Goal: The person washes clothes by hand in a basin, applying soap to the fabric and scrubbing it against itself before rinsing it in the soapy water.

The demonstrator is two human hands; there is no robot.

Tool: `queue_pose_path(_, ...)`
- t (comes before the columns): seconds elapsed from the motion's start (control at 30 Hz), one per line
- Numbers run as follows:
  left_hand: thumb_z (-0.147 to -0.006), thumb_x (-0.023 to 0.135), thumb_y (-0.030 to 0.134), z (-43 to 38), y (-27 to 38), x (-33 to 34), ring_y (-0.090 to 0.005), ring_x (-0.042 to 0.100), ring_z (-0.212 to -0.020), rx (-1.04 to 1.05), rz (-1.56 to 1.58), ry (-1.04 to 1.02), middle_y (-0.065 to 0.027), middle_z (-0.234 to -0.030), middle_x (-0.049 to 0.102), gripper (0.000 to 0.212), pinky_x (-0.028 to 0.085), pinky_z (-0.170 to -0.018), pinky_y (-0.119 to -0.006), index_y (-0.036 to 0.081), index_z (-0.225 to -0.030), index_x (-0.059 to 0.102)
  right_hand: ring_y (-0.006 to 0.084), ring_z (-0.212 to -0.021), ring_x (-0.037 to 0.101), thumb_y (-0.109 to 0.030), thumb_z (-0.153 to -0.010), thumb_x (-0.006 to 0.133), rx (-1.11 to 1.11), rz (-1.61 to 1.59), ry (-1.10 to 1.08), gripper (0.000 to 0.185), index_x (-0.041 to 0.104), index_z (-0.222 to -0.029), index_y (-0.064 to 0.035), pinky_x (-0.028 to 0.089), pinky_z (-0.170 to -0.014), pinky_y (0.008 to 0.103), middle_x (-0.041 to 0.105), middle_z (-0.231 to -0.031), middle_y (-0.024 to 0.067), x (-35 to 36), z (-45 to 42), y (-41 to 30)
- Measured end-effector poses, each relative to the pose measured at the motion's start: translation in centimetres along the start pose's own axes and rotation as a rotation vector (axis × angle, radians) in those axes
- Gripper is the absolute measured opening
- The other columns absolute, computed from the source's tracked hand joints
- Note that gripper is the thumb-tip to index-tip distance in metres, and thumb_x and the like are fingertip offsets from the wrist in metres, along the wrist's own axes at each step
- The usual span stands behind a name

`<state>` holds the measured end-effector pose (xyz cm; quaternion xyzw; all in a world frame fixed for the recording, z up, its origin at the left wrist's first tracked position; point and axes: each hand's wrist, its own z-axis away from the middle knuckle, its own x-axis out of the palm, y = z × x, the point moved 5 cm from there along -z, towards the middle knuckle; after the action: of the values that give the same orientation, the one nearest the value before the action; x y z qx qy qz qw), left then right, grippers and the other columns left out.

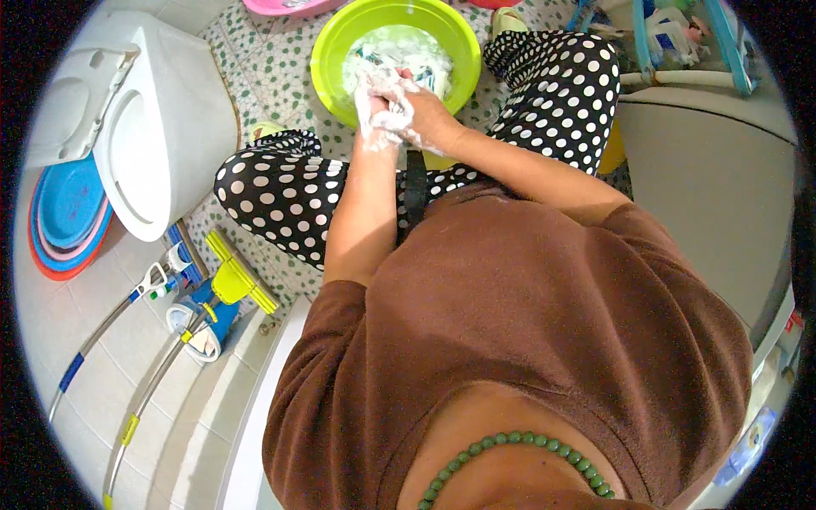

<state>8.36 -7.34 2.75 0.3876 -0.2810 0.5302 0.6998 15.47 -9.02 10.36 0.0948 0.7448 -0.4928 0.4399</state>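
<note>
A lime-green plastic basin (323, 70) stands on the floor in front of me, with foamy water and patterned cloth (433, 78) inside. My left hand (376, 109) and my right hand (426, 115) meet over its near edge. Both look closed around a piece of cloth (396, 102) thickly coated in white suds. Foam hides most of the left fingers and part of the cloth, so its shape is unclear. Suds also cover the left wrist and run along the edge of the right hand.
My knees in dotted trousers (280, 191) flank the basin. At left are a white toilet (191, 95), stacked basins (70, 204), a yellow-green mop head (236, 277) and a small bin (213, 331). A grey appliance or cabinet (707, 191) and a blue rack (727, 44) stand right; a pink basin (293, 7) is ahead.
</note>
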Motion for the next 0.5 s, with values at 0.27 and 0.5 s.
queue_pose_path(0.27, -0.089, 0.037, 0.029, -0.3, 0.4, 0.0, -0.0292, 0.055, -0.079, -0.135, 0.206, -0.219, -0.0191, -0.089, 0.056, 0.032, 0.047, -0.071, -0.04, 0.002, -0.101, 0.049, 0.0322, -0.074, 0.059, -0.034, -0.071, 0.059, -0.16, 0.055, -0.121, 0.031, 0.059, -0.082, -0.0046, 0.048, -0.069, 0.0404, 0.061, -0.077, 0.0168, -1.4, -0.2, -2.4)
queue_pose_path(0.5, -0.088, 0.041, 0.022, -0.4, -1.8, 0.1, -0.0191, 0.052, -0.082, 0.047, -0.257, -0.235, -0.008, -0.091, 0.054, 0.022, 0.046, -0.067, -0.035, 0.008, -0.102, 0.049, 0.0334, -0.07, 0.06, -0.03, -0.066, 0.063, -0.02, 0.274, -0.142, 0.03, 0.06, -0.081, -0.0042, 0.049, -0.065, 0.0411, 0.061, -0.074, 0.0174, -0.4, -3.2, 2.2)
